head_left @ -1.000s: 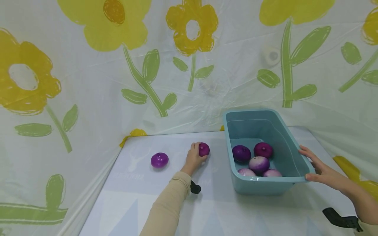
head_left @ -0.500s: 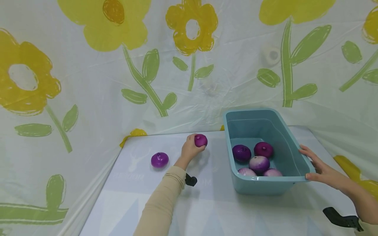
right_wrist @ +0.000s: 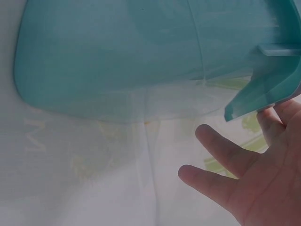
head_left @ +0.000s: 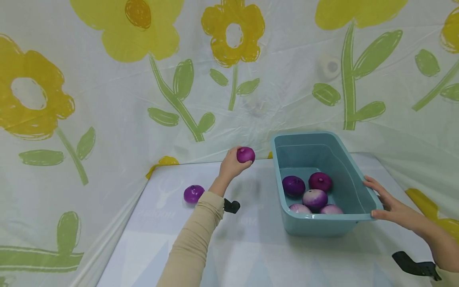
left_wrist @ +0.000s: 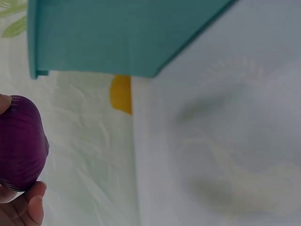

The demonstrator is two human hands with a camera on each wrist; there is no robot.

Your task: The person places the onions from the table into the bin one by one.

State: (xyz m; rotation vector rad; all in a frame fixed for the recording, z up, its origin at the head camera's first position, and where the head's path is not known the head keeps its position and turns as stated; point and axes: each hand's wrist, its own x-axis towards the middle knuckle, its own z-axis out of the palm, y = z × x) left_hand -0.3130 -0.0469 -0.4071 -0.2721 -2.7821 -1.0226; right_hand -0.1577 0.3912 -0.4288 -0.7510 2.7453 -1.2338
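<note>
My left hand [head_left: 230, 164] grips a purple onion [head_left: 246, 155] and holds it above the table, left of the blue-green bin [head_left: 322, 229]. In the left wrist view the same onion [left_wrist: 21, 143] sits between thumb and fingers at the left edge. Another purple onion [head_left: 193, 194] lies on the table, partly behind the left sleeve. My right hand [head_left: 396, 207] rests on the bin's right rim near its front corner. The right wrist view shows that hand's fingers [right_wrist: 230, 157] spread, two of them clear of the bin.
Several onions, dark purple [head_left: 320, 182] and pale purple-white [head_left: 314, 200], lie on the bin's floor toward the front. The white table [head_left: 258, 255] ends at a hanging flower-print curtain [head_left: 279, 99] close behind the bin.
My left hand has lifted the purple onion off the table, raising it toward the back edge. My right hand and the bin stay in place.
</note>
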